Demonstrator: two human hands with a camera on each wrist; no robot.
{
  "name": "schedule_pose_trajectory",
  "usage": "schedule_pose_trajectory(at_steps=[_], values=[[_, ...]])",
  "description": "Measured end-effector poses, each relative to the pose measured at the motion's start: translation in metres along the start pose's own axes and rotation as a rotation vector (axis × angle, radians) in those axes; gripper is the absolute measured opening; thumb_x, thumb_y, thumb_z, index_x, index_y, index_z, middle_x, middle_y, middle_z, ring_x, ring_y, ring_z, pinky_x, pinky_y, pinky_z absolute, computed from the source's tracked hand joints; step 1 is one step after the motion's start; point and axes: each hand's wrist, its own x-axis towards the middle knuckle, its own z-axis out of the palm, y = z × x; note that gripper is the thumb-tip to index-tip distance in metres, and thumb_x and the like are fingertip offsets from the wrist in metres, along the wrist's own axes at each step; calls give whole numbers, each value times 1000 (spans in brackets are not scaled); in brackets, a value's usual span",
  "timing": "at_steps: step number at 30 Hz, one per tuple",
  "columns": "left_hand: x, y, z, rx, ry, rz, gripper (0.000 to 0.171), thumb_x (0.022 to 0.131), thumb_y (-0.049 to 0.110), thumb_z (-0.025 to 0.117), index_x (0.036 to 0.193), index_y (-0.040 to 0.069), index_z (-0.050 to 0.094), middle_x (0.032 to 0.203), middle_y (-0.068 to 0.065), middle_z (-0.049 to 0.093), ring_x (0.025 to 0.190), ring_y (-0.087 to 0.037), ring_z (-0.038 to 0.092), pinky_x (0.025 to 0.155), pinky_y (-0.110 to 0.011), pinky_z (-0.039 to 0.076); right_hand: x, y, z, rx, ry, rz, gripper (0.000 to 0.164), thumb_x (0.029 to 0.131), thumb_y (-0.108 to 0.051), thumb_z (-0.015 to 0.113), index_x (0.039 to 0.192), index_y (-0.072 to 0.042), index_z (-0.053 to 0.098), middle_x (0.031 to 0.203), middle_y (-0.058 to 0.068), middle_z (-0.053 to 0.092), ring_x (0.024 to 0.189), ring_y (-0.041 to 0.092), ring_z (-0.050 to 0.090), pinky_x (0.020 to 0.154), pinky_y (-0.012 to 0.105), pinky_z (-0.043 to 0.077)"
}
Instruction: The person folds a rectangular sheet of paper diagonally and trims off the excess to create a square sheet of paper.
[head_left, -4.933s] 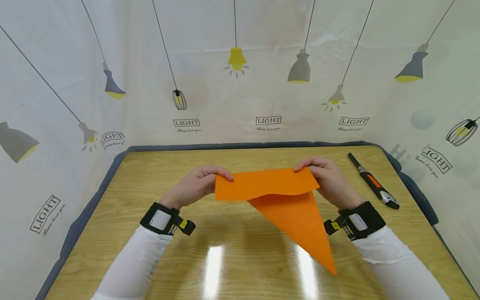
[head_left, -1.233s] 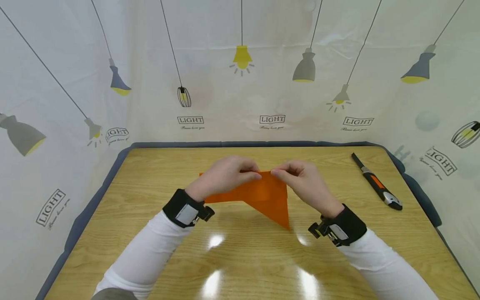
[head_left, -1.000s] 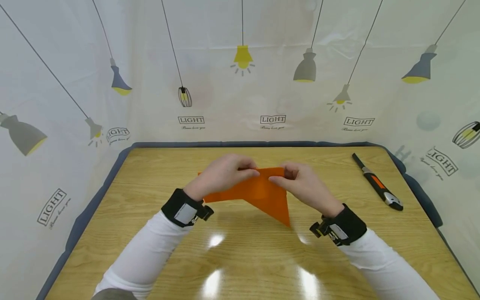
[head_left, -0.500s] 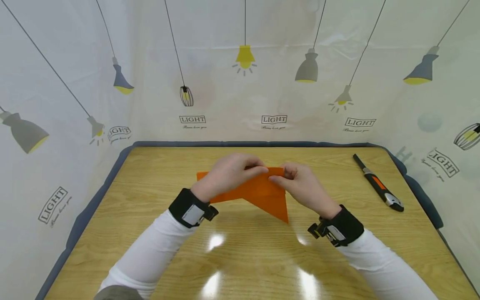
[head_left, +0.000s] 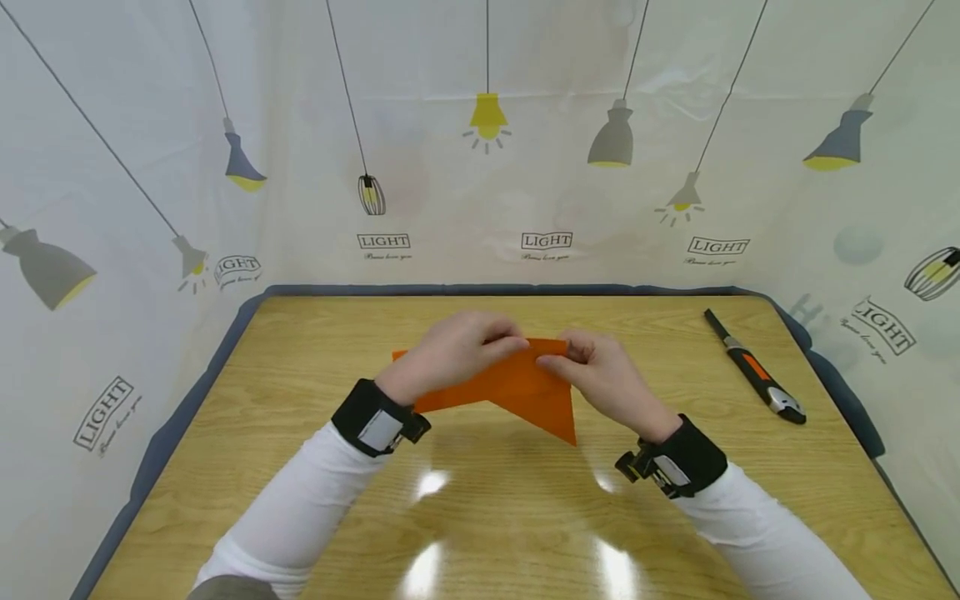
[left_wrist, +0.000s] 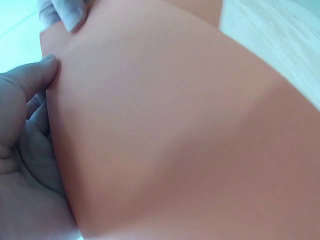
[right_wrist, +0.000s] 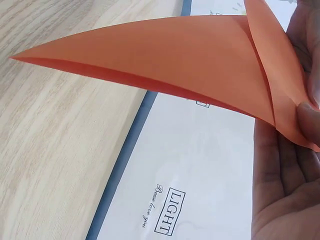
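Note:
A folded sheet of orange paper [head_left: 531, 392] is held up over the table, with a slanted point hanging down at its right. My left hand [head_left: 463, 350] pinches its top edge near the middle and covers part of its left side. At the top right corner, my right hand [head_left: 609, 375] grips the paper between thumb and curled fingers. In the right wrist view, the orange paper [right_wrist: 170, 55] tapers to a long point, layered along its lower edge, with a folded band across the end by the thumb. The left wrist view shows the paper's broad face [left_wrist: 150, 115] beside the left thumb.
A utility knife [head_left: 756, 367] with a black and orange handle lies at the right of the wooden table [head_left: 510, 517]. A dark blue edging [head_left: 487, 290] runs around the table's back and sides. Behind it hangs a white sheet [head_left: 435, 192] printed with lamps.
Since the earliest frame, both hands have come closer together, the left moving inward along the top edge. The band folded across the paper no longer faces the head view. Lately the right fingers slid to the corner.

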Motion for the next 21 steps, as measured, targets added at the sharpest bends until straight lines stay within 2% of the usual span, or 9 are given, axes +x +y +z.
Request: schedule_pose_trajectory(at_steps=[3,8,12,15,21], values=[[-3,-3,-2,9,-13,7,20,106,32,58,105,19,73,84,3,64,71,-14,54,64,-29,44,-2,0,-2,18,-15,25,19,100,-32,69,97,-14,71,78,2,69,72,23,57,66,29,42],[-5,-5,-3,44,-23,36,22,107,31,57,108,17,74,87,5,68,73,-13,56,66,-28,47,-2,-1,-4,59,-46,44,21,100,-36,69,102,-15,71,84,2,73,76,27,61,68,30,47],[-4,-5,-2,57,-29,47,21,107,31,57,105,18,74,87,8,67,73,-11,57,68,-28,50,-2,-2,-5,105,-60,59,28,98,-42,71,114,-20,73,101,-1,75,87,23,68,75,34,55],[-4,-4,-1,68,-37,58,21,107,31,57,105,19,74,87,10,66,74,-11,58,69,-27,50,-1,-3,-5,109,-44,55,30,97,-45,70,118,-24,75,105,-3,75,85,22,66,72,32,51],[-3,-5,-1,75,-51,63,21,107,32,57,107,20,74,88,11,66,74,-10,58,69,-27,50,1,-4,-3,73,19,-1,22,98,-40,70,111,-26,81,104,-6,75,73,24,53,65,29,39]])
